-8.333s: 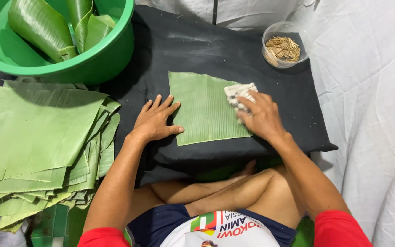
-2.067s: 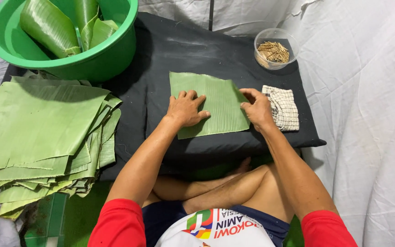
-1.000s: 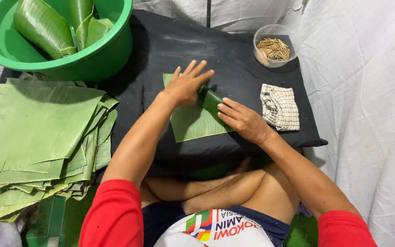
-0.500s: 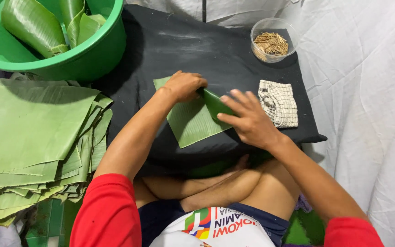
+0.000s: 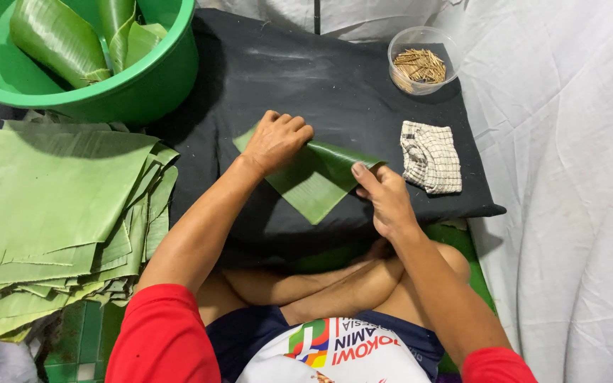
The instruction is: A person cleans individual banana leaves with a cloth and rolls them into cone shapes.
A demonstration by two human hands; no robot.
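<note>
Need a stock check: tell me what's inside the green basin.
The green basin holds rolled and folded banana leaves, one a large cone-like roll lying on its side. Its bottom beneath them is covered, and its upper part is cut off by the frame.

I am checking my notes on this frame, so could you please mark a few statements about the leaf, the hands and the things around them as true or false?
1. The left hand presses the leaf on the black pad. True.
2. The right hand holds the cloth. False: it grips the leaf's folded edge; the cloth lies apart.
3. The green basin is empty. False: it holds rolled leaves.
4. A leaf stack lies left of the pad. True.
</note>
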